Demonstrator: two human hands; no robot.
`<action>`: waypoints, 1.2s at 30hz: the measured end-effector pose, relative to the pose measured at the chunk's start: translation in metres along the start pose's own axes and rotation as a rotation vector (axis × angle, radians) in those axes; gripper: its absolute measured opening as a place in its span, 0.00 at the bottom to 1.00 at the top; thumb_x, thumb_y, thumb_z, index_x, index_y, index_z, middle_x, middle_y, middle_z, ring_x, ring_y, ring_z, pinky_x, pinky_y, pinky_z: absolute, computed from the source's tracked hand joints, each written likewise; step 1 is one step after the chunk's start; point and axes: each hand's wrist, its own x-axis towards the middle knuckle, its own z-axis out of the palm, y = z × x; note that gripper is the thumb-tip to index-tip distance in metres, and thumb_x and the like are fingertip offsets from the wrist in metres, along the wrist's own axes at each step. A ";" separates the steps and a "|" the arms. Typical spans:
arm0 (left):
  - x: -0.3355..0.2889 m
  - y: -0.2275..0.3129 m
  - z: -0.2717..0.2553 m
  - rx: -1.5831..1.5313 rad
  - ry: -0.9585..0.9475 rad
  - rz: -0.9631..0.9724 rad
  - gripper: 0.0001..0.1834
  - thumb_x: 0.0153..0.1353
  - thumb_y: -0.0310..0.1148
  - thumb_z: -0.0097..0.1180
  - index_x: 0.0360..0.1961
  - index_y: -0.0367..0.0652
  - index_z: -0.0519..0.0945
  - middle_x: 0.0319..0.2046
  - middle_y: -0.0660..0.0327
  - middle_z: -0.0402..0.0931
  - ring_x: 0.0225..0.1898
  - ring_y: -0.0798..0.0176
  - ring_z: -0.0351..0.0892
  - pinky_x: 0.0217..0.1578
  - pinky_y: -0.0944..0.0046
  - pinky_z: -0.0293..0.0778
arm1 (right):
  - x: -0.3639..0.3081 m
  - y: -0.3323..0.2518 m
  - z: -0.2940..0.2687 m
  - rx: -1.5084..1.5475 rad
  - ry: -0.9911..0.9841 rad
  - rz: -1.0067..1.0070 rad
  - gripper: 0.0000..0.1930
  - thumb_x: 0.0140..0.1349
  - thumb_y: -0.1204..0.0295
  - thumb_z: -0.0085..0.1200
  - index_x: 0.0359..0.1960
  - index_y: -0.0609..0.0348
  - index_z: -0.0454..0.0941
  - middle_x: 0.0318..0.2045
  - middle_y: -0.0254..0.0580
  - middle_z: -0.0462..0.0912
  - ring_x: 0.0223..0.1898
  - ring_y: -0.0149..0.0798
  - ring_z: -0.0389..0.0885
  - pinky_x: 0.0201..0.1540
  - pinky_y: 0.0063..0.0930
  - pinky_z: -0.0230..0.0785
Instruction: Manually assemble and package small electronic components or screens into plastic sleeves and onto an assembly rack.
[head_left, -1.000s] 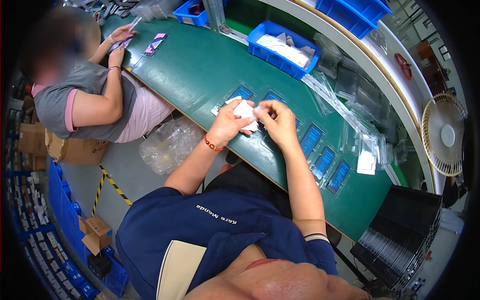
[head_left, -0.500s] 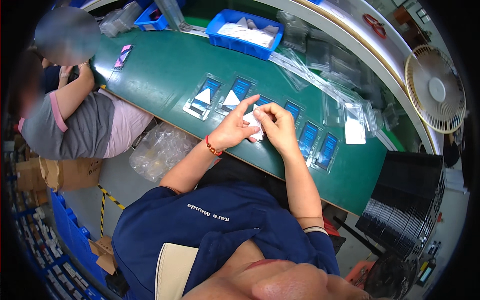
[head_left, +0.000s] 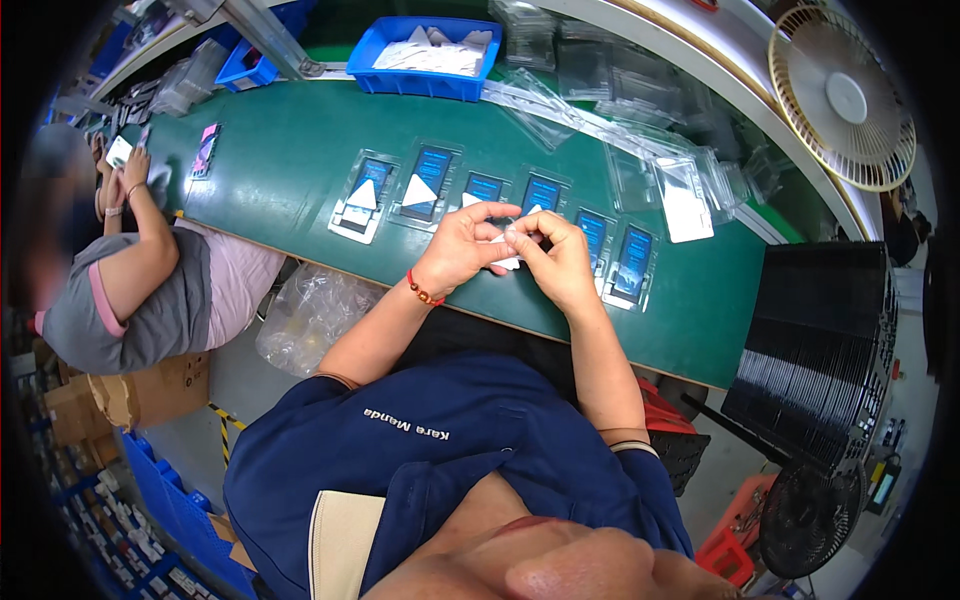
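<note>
In front of me both hands meet over a row of phones in clear plastic trays. My left hand (head_left: pixel 455 252) holds white paper triangles (head_left: pixel 507 264), seemingly a small stack, between thumb and fingers. The fingertips of my right hand (head_left: pixel 556 262) pinch at the top of the same pieces. White triangles also lie on the leftmost phone (head_left: pixel 375 172) and on the phone beside it (head_left: pixel 433 165). My fingers partly cover the middle phones (head_left: pixel 541 190). To the right, another phone (head_left: pixel 632 262) shows a lit blue screen with no triangle on it.
A blue bin (head_left: pixel 362 76) of white triangles stands at the table's back. Clear plastic trays (head_left: pixel 640 95) are piled at the back right, near a fan (head_left: pixel 846 97). Black stacked trays (head_left: pixel 810 350) stand right of the green table (head_left: pixel 270 150). A co-worker (head_left: pixel 150 275) sits at left.
The whole view has shifted, so the table appears turned and higher. My fingers have drawn closer together around the triangles. The co-worker's hands now show, holding a pale flat object.
</note>
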 end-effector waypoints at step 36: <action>0.025 0.020 -0.006 0.051 0.102 0.244 0.16 0.58 0.17 0.56 0.48 0.31 0.75 0.40 0.50 0.79 0.41 0.63 0.81 0.40 0.68 0.80 | -0.073 0.030 -0.101 -1.160 0.456 -0.398 0.09 0.49 0.78 0.61 0.33 0.56 0.81 0.27 0.33 0.80 0.33 0.40 0.74 0.42 0.35 0.63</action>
